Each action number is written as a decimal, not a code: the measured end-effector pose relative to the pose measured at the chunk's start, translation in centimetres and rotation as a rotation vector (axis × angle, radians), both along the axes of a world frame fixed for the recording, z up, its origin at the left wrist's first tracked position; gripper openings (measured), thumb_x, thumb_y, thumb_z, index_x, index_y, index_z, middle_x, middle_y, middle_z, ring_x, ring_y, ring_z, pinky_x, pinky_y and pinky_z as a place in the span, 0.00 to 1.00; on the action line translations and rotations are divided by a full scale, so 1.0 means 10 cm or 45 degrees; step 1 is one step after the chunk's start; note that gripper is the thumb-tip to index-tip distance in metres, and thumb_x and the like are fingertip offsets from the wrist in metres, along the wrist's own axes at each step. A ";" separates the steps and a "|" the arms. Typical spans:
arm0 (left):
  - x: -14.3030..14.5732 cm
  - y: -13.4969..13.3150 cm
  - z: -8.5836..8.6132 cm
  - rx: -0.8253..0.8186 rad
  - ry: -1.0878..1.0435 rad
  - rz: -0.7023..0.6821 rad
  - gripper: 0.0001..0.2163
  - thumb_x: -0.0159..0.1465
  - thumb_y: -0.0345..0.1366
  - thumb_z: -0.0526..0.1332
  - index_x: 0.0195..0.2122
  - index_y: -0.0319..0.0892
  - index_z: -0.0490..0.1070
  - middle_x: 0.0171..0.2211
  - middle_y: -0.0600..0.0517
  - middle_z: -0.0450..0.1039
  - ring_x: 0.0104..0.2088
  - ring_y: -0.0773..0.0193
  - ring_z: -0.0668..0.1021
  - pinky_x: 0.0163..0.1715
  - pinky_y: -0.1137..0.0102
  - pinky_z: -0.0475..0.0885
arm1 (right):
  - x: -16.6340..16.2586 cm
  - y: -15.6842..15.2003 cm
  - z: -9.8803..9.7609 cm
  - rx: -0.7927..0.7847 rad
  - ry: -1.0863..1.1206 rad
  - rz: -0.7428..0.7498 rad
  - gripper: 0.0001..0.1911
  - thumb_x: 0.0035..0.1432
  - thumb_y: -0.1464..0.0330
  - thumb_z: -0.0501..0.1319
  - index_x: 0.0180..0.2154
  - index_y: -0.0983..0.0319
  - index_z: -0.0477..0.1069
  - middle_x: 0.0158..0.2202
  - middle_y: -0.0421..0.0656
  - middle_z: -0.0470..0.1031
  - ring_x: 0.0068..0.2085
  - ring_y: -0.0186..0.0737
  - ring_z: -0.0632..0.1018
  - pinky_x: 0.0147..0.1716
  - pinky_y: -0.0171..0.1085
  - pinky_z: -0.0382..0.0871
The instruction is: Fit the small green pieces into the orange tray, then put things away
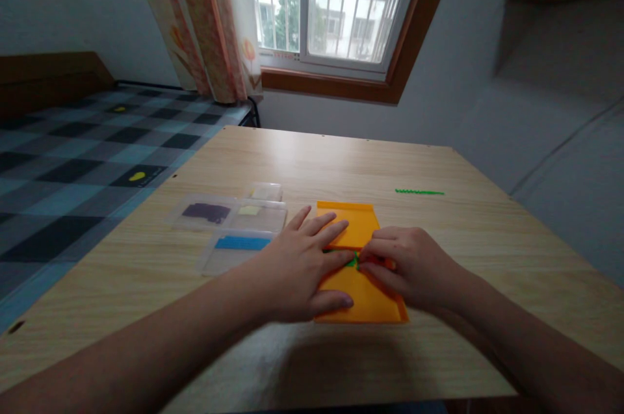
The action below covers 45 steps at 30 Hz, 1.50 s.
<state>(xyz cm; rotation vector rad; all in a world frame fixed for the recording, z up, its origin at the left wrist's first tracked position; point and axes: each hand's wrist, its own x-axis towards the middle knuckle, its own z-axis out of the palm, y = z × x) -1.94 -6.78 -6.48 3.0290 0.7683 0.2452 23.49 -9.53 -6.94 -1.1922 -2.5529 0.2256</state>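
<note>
Head view: my right hand [412, 268] has its fingertips pinched together on small green bits [351, 262] at the middle of the orange tray [361, 222], while my left hand [305, 268] lies flat and spread on the tray's left side, gripping nothing. I judge the bits could slip from so fine a pinch and scatter if the left palm shifts the tray, which lies near the tabletop's front edge. Clear boxes [229, 229] just beside the left hand could get nudged; a green strip [419, 192] lies well apart toward the right.

A light wooden table [302, 160] carries a flat orange plastic tray [363, 300] under both hands, clear plastic boxes [229, 222] just left of the left hand [297, 271], and a thin green strip [419, 192] well beyond the right hand [412, 264].
</note>
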 end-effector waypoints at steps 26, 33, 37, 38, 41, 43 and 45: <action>0.09 -0.09 0.01 -0.101 0.042 -0.135 0.28 0.70 0.61 0.56 0.64 0.50 0.72 0.71 0.40 0.59 0.71 0.36 0.59 0.68 0.34 0.49 | 0.01 0.04 -0.05 -0.026 -0.107 -0.035 0.09 0.66 0.70 0.62 0.35 0.59 0.81 0.33 0.41 0.82 0.35 0.38 0.79 0.34 0.35 0.64; 0.09 -0.09 0.01 -0.093 0.052 -0.117 0.31 0.70 0.63 0.55 0.65 0.49 0.70 0.71 0.39 0.59 0.71 0.35 0.59 0.68 0.35 0.49 | 0.03 0.04 0.00 -0.075 -0.084 -0.027 0.09 0.65 0.72 0.62 0.35 0.58 0.82 0.33 0.40 0.82 0.34 0.36 0.78 0.34 0.35 0.64; 0.09 -0.09 0.02 -0.088 0.073 -0.121 0.31 0.70 0.62 0.56 0.65 0.47 0.69 0.71 0.39 0.59 0.71 0.36 0.60 0.68 0.36 0.50 | 0.03 0.03 0.01 -0.081 -0.087 -0.014 0.09 0.64 0.72 0.62 0.35 0.59 0.82 0.34 0.40 0.82 0.35 0.37 0.79 0.35 0.35 0.65; 0.09 -0.09 0.02 -0.087 0.075 -0.121 0.31 0.70 0.61 0.57 0.65 0.47 0.70 0.71 0.39 0.60 0.71 0.36 0.60 0.68 0.36 0.50 | 0.03 0.04 0.01 -0.081 -0.086 -0.012 0.09 0.64 0.72 0.62 0.35 0.59 0.82 0.34 0.40 0.82 0.36 0.37 0.79 0.35 0.35 0.66; 0.09 -0.09 0.03 -0.077 0.067 -0.121 0.30 0.70 0.61 0.57 0.65 0.47 0.71 0.71 0.39 0.60 0.71 0.36 0.61 0.68 0.37 0.50 | 0.02 0.04 -0.01 -0.065 -0.086 -0.014 0.08 0.64 0.72 0.63 0.35 0.58 0.82 0.34 0.40 0.82 0.35 0.38 0.79 0.35 0.35 0.66; 0.09 -0.10 0.04 -0.068 0.075 -0.123 0.30 0.70 0.61 0.56 0.64 0.47 0.71 0.70 0.39 0.60 0.70 0.36 0.61 0.69 0.38 0.50 | 0.01 0.04 -0.02 -0.049 -0.087 -0.012 0.08 0.65 0.72 0.63 0.35 0.59 0.81 0.34 0.40 0.82 0.35 0.38 0.79 0.35 0.36 0.65; 0.09 -0.10 0.04 -0.064 0.085 -0.117 0.30 0.70 0.62 0.56 0.64 0.47 0.70 0.70 0.40 0.61 0.70 0.37 0.61 0.69 0.39 0.50 | 0.01 0.04 -0.03 -0.050 -0.093 -0.015 0.08 0.65 0.71 0.63 0.35 0.59 0.81 0.34 0.40 0.82 0.35 0.38 0.79 0.35 0.36 0.65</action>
